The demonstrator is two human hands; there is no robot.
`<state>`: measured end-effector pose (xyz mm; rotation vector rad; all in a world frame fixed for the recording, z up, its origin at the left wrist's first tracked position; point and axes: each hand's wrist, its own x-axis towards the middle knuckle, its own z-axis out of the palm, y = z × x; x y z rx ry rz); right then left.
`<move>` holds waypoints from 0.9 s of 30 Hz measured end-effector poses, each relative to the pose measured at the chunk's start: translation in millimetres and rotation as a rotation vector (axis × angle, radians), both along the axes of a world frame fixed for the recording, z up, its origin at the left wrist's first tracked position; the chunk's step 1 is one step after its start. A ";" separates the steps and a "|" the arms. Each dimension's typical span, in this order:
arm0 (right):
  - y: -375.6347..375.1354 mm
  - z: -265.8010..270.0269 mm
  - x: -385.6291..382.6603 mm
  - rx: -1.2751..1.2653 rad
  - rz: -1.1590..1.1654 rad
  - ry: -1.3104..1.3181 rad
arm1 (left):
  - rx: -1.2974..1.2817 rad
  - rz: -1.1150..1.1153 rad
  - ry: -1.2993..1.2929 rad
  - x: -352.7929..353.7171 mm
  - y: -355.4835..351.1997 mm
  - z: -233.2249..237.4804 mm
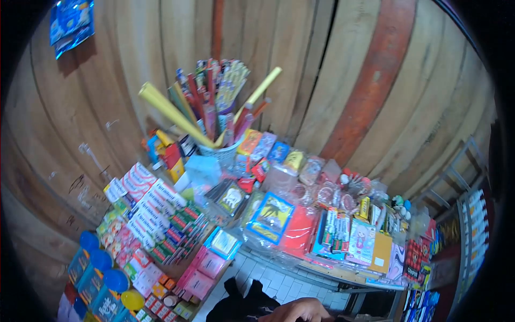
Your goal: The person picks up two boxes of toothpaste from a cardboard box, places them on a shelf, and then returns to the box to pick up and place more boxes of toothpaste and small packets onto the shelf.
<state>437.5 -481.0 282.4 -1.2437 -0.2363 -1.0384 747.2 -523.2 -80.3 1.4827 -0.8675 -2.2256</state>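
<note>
At the bottom edge, my right hand [306, 309] shows only in part, blurred and cut off by the frame. Its back faces up and its fingers are hidden, so whether it holds anything cannot be made out. It sits low in front of my dark clothing [233, 310], near the front edge of the goods. My left hand is out of view. Closest beyond the hand are a red plastic-wrapped packet [298, 228], a blue-framed picture packet [270, 217] and a notebook with a cartoon girl [362, 241].
Toothpaste boxes [150, 214] and pink packets [206, 271] are stacked left, beside blue-lidded containers [115, 282]. A basket [220, 155] holds rolled paper and sticks against the wooden wall [279, 43]. A metal rack [461, 252] stands right. White tiles [289, 279] cover the floor.
</note>
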 end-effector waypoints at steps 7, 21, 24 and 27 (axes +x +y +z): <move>31.6 16.0 -35.6 0.091 -0.154 0.177 | -0.038 -0.264 -0.007 -61.2 -47.1 9.6; 156.0 26.8 -94.1 0.258 -0.511 0.304 | -0.077 -0.863 -0.068 -205.2 -17.2 19.1; 179.6 -18.7 -99.6 0.277 -0.595 0.264 | -0.082 -0.990 -0.086 -225.6 -1.1 16.9; 211.2 -39.3 -102.4 0.322 -0.778 0.194 | -0.086 -1.120 -0.111 -239.4 11.3 15.2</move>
